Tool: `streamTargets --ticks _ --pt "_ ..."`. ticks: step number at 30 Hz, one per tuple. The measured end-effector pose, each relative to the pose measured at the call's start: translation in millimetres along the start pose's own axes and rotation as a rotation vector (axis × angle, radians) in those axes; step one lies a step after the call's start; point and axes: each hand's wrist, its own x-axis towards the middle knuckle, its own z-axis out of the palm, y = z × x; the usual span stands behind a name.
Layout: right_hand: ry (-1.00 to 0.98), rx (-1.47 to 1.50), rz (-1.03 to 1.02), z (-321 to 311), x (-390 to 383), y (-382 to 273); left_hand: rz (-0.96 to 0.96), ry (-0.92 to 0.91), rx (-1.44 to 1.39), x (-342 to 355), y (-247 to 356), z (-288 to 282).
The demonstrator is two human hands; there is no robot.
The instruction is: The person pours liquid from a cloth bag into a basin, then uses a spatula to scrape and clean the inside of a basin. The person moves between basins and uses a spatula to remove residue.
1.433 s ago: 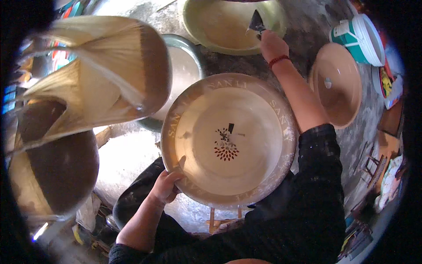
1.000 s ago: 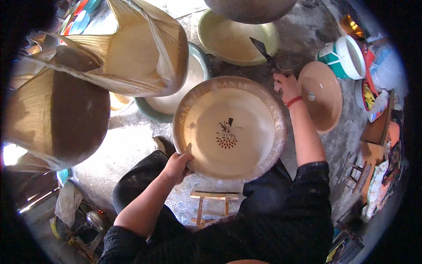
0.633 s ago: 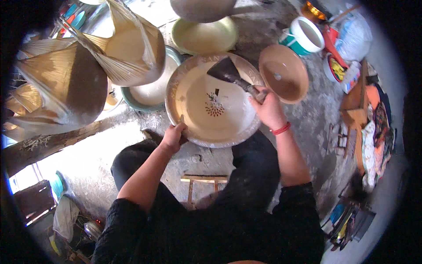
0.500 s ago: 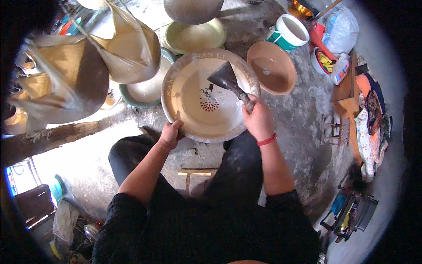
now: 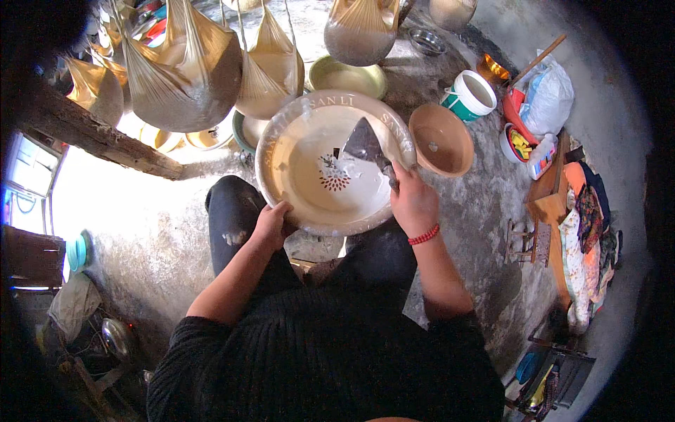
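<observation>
A large round cream basin (image 5: 295,176) with a printed flower pattern on its bottom rests over my lap, between my knees. My left hand (image 5: 273,224) is closed on its near left rim, thumb on top. My right hand (image 5: 413,200) grips the short handle of a trowel (image 5: 363,144) with a dark, triangular blade. That blade hangs over the right half of the basin, its tip pointing away from me; whether it touches the basin I cannot tell. A thin pale residue coats parts of the basin's inside.
Bulging cloth bags (image 5: 184,91) hang at the far left beside a wooden log (image 5: 105,137). Beyond the basin stands a pale green basin (image 5: 373,79); to the right are a brown basin (image 5: 441,141) and a white-and-green bucket (image 5: 470,95). Clothes (image 5: 582,239) lie by the right wall.
My view has shifted, bringing more hanging bags into sight. The trowel has turned, its blade now pointing more away from me. Both hands keep their holds.
</observation>
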Motion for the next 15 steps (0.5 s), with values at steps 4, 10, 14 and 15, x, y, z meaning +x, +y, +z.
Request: streamTargets --ticks 4,10,14,15 --pt "-0.031 0.230 0.231 1.8 -37.3 -12.2 0.033 -0.094 0.073 -1.5 0.9 -16.6" --pt "0.073 0.205 0.185 23.5 -64.1 -19.9 -0.025 -0.092 0.063 33.0 -13.1 -43.2" --pt "-0.090 0.043 0.089 33.7 -57.7 -29.6 -0.149 -0.079 -0.007 48.0 -14.5 -57.1" --pt "-0.122 -0.010 0.059 36.0 -54.8 -32.1 -0.164 -0.095 -0.042 49.3 -13.1 -58.9"
